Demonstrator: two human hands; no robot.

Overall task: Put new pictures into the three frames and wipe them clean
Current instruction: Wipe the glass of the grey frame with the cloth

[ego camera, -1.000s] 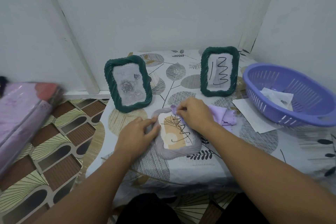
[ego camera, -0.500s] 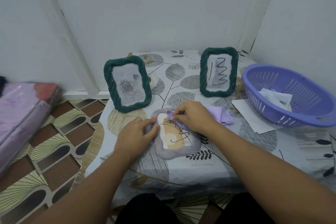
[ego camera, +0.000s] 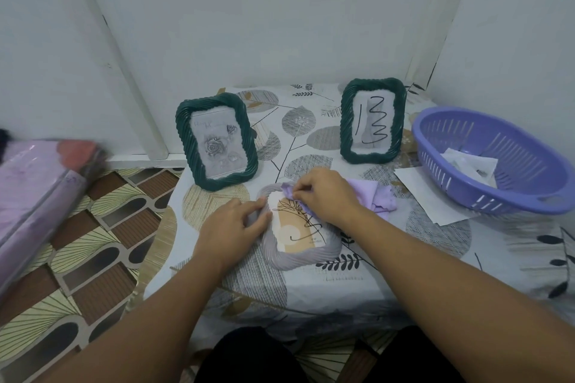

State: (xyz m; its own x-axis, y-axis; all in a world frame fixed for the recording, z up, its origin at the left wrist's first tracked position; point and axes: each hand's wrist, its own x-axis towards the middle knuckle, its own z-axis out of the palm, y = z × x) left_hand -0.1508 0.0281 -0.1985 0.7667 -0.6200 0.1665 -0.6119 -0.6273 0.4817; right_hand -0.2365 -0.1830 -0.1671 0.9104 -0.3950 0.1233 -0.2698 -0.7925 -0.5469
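Right hand (ego camera: 323,193) rubs cloth (ego camera: 370,196) on grey frame (ego camera: 298,258); pinching, seemingly.

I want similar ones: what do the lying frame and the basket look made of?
Grey frame: probably moulded plastic or resin, matte, with twisted rope-like ribbing. Purple basket: plastic, slightly glossy, with moulded slots in its wall.

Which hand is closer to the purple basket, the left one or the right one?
The right hand. It holds the lilac cloth on the grey frame, nearer the purple basket. The left hand rests on the frame's far edge, further away.
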